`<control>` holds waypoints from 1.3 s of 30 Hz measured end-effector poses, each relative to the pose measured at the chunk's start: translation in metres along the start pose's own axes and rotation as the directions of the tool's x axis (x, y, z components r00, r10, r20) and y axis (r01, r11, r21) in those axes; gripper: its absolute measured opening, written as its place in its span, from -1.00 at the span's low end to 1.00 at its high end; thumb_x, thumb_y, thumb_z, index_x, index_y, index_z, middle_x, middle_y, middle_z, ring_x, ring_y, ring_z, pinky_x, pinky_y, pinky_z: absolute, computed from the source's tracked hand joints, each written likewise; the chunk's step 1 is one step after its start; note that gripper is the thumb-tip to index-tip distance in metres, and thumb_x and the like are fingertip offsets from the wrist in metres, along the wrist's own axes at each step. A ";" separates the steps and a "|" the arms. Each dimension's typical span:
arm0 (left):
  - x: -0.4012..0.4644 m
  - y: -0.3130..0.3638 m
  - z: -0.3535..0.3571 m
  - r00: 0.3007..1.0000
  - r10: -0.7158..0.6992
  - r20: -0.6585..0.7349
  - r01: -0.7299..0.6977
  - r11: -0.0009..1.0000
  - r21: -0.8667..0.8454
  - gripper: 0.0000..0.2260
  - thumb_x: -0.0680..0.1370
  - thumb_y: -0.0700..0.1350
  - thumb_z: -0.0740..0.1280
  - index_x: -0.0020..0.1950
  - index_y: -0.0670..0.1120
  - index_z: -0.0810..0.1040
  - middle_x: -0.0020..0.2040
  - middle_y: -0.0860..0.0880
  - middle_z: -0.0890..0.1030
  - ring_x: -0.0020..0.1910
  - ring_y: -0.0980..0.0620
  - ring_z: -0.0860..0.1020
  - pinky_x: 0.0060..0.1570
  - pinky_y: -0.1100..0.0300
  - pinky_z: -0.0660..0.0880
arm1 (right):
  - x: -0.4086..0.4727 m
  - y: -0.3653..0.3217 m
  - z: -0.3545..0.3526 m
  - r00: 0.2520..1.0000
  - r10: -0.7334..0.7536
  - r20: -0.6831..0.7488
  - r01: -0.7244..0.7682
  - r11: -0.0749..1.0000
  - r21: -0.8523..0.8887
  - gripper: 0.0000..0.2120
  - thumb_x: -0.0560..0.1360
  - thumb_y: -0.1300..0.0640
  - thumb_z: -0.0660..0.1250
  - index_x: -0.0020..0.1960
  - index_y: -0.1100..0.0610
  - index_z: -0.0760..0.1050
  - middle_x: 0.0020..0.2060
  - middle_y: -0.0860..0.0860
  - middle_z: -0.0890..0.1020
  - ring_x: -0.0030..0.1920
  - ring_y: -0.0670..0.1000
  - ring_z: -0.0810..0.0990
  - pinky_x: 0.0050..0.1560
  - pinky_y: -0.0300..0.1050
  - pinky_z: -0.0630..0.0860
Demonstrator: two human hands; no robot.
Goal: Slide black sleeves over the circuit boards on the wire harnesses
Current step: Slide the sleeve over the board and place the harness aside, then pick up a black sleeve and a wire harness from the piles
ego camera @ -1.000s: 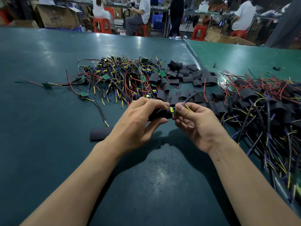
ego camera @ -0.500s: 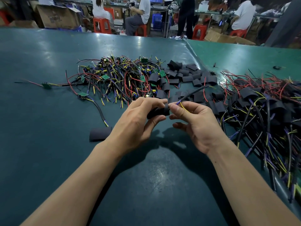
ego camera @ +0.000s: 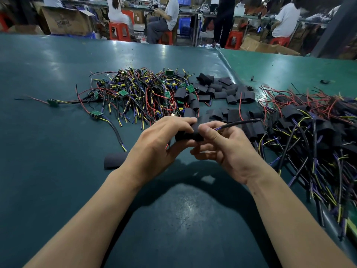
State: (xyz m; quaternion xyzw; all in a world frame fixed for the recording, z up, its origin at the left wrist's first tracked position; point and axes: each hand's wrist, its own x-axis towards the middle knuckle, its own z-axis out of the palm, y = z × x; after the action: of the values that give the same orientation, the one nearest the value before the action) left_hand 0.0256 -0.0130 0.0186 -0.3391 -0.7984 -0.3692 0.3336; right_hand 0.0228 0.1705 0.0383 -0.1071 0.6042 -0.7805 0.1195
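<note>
**Both hands on one black sleeve above the green surface**

The left hand (ego camera: pixel 154 146) and the right hand (ego camera: pixel 222 147) meet over the middle of the green surface (ego camera: pixel 58 171), each with its fingers curled round the same black sleeve (ego camera: pixel 190 132). The left thumb and forefinger pinch the sleeve's left part, while the right thumb presses on its right end. A black cable (ego camera: pixel 239 122) comes out from the sleeve end under the right thumb and runs up and to the right, with thin purple and yellow wires showing where it leaves the fingers. Whether a circuit board sits inside the sleeve cannot be told, as the fingers and the sleeve hide it.

Beyond the hands lies a tangled pile of unsleeved harnesses (ego camera: pixel 139 93) with red, yellow, purple and black wires and small green circuit boards (ego camera: pixel 122 92) among them. One harness with its board (ego camera: pixel 52 102) lies apart at the far left. Just right of that pile is a heap of loose black sleeves (ego camera: pixel 222 89). At the right edge a second pile of harnesses (ego camera: pixel 309 132) carries black sleeves. A single flat sleeve (ego camera: pixel 114 159) lies alone on the surface, near the left wrist.

Behind the surface, people sit on red stools (ego camera: pixel 118 31) beside cardboard boxes (ego camera: pixel 65 21).
</note>
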 end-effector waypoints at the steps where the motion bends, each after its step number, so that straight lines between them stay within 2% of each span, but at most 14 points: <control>1: 0.000 -0.001 0.000 1.000 0.005 0.012 -0.005 1.000 0.002 -0.83 0.50 -0.24 0.46 0.01 -0.31 0.61 0.16 -0.16 0.64 0.15 -0.08 0.60 0.15 0.03 0.53 | 0.000 0.001 -0.001 1.000 -0.008 -0.016 0.007 0.999 -0.038 -0.75 0.28 0.00 0.51 -0.13 0.11 0.61 -0.25 0.18 0.70 -0.32 0.10 0.70 -0.34 -0.17 0.59; 6: 0.000 -0.003 0.002 1.000 -0.003 0.025 0.002 1.000 0.019 -0.88 0.48 -0.28 0.48 -0.04 -0.31 0.63 0.15 -0.15 0.65 0.20 -0.09 0.60 0.18 -0.03 0.53 | 0.001 0.007 0.000 0.998 -0.005 -0.067 -0.001 0.996 -0.087 -0.56 0.31 0.08 0.46 0.11 0.29 0.58 -0.22 0.16 0.72 -0.26 0.13 0.72 -0.33 -0.18 0.61; 10: -0.002 -0.001 0.001 0.997 -0.045 0.066 0.047 0.998 -0.033 -0.87 0.50 -0.30 0.45 0.03 -0.30 0.62 0.20 -0.15 0.62 0.30 -0.06 0.55 0.25 -0.04 0.50 | 0.000 0.010 0.001 1.000 0.007 -0.014 -0.008 0.994 -0.107 -0.68 0.34 0.05 0.42 0.08 0.08 0.64 -0.16 0.12 0.73 -0.19 0.10 0.73 -0.27 -0.17 0.62; 14: -0.002 0.000 0.002 0.997 -0.038 0.065 0.040 0.999 -0.022 -0.76 0.53 -0.24 0.41 0.18 -0.27 0.58 0.28 -0.15 0.57 0.34 -0.05 0.51 0.31 -0.02 0.46 | 0.001 0.008 0.002 1.000 0.012 0.003 -0.012 0.996 -0.083 -0.73 0.38 0.07 0.39 0.02 0.20 0.62 -0.20 0.16 0.72 -0.29 0.11 0.71 -0.34 -0.20 0.60; 16: -0.001 -0.003 0.001 1.000 -0.017 -0.014 0.018 0.997 0.073 -0.71 0.54 -0.17 0.42 0.21 -0.27 0.56 0.28 -0.15 0.57 0.30 -0.09 0.52 0.30 -0.04 0.44 | 0.004 0.005 0.002 0.992 -0.076 -0.096 0.068 0.994 -0.081 -0.78 0.41 0.09 0.38 -0.06 0.22 0.61 -0.26 0.15 0.71 -0.37 0.06 0.68 -0.38 -0.22 0.58; 18: -0.002 -0.009 0.000 0.992 -0.040 -0.122 0.063 0.980 0.191 -0.74 0.54 -0.13 0.42 0.17 -0.24 0.59 0.20 -0.11 0.61 0.21 -0.12 0.55 0.23 -0.08 0.46 | 0.008 -0.001 -0.006 0.927 -0.226 -0.299 0.215 0.974 -0.068 -0.83 0.51 0.12 0.34 -0.06 0.23 0.60 -0.26 0.13 0.72 -0.37 0.02 0.66 -0.38 -0.22 0.57; 20: -0.004 -0.016 -0.001 0.974 -0.140 -0.177 0.190 0.930 0.315 -0.77 0.53 -0.10 0.41 0.13 -0.18 0.61 0.14 -0.08 0.63 0.15 -0.14 0.54 0.19 -0.07 0.45 | 0.008 -0.013 -0.023 0.772 -0.307 -0.557 0.388 0.921 0.030 -0.82 0.56 0.11 0.34 -0.03 0.24 0.57 -0.20 0.11 0.72 -0.31 0.01 0.67 -0.31 -0.21 0.59; 23: -0.009 -0.028 -0.002 0.880 -0.450 -0.150 0.462 0.740 0.490 -0.73 0.53 0.00 0.39 0.17 -0.09 0.60 0.19 -0.05 0.58 0.24 -0.15 0.45 0.18 -0.04 0.36 | 0.003 -0.030 -0.054 0.599 -0.164 -0.783 0.544 0.802 0.248 -0.74 0.53 0.05 0.41 0.02 0.25 0.53 -0.02 0.17 0.69 -0.15 0.05 0.71 -0.10 -0.18 0.63; 26: -0.013 -0.038 -0.005 0.763 -0.639 -0.098 0.577 0.604 0.550 -0.70 0.56 0.06 0.31 0.23 -0.04 0.56 0.23 -0.04 0.56 0.27 -0.14 0.39 0.16 -0.02 0.31 | 0.003 -0.030 -0.067 0.623 -0.032 -0.782 0.511 0.773 0.375 -0.79 0.57 0.12 0.35 -0.04 0.28 0.49 -0.11 0.18 0.66 -0.18 0.07 0.72 -0.13 -0.21 0.63; 29: -0.014 -0.039 -0.003 0.748 -0.663 -0.017 0.556 0.613 0.561 -0.70 0.60 0.09 0.24 0.23 -0.01 0.57 0.19 -0.02 0.60 0.22 -0.13 0.44 0.15 0.00 0.33 | 0.006 -0.025 -0.064 0.694 -0.013 -0.720 0.422 0.817 0.393 -0.79 0.60 0.12 0.31 -0.06 0.28 0.50 -0.22 0.14 0.70 -0.22 0.05 0.72 -0.24 -0.27 0.60; 31: -0.013 -0.037 -0.001 0.772 -0.634 0.043 0.513 0.662 0.546 -0.69 0.59 0.13 0.24 0.23 0.02 0.58 0.20 0.03 0.59 0.22 -0.10 0.44 0.17 0.01 0.34 | 0.008 -0.022 -0.060 0.734 -0.034 -0.678 0.353 0.872 0.339 -0.84 0.60 0.16 0.30 -0.09 0.24 0.53 -0.29 0.10 0.71 -0.26 0.02 0.71 -0.32 -0.29 0.57; 34: -0.014 -0.036 0.001 0.802 -0.574 0.164 0.422 0.740 0.524 -0.63 0.56 0.19 0.28 0.30 0.07 0.54 0.31 0.07 0.53 0.30 -0.04 0.38 0.25 0.00 0.32 | 0.010 -0.016 -0.051 0.720 -0.145 -0.679 0.282 0.955 0.094 -0.85 0.60 0.19 0.29 -0.12 0.20 0.55 -0.38 0.06 0.68 -0.41 -0.02 0.65 -0.45 -0.26 0.52; 37: -0.014 -0.040 0.003 0.770 -0.599 0.219 0.414 0.731 0.543 -0.63 0.58 0.23 0.22 0.29 0.10 0.54 0.48 0.10 0.38 0.43 0.01 0.26 0.33 0.01 0.22 | 0.013 -0.006 -0.042 0.686 -0.300 -0.663 0.264 0.951 -0.158 -0.85 0.60 0.21 0.28 -0.13 0.19 0.55 -0.42 0.03 0.64 -0.48 -0.01 0.58 -0.52 -0.22 0.49; 39: -0.013 -0.040 0.004 0.763 -0.615 0.200 0.445 0.724 0.528 -0.65 0.60 0.23 0.17 0.20 0.09 0.59 0.45 0.09 0.43 0.39 -0.02 0.32 0.31 0.01 0.25 | 0.015 0.000 -0.038 0.674 -0.404 -0.618 0.261 0.913 -0.312 -0.85 0.60 0.20 0.28 -0.13 0.15 0.55 -0.42 0.01 0.63 -0.49 -0.01 0.56 -0.54 -0.20 0.48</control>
State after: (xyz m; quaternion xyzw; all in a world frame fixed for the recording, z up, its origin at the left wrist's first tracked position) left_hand -0.0001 -0.0338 -0.0076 -0.0670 -0.9719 -0.1862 0.1275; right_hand -0.0028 0.2008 0.0296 0.0611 0.6506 -0.7102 -0.2619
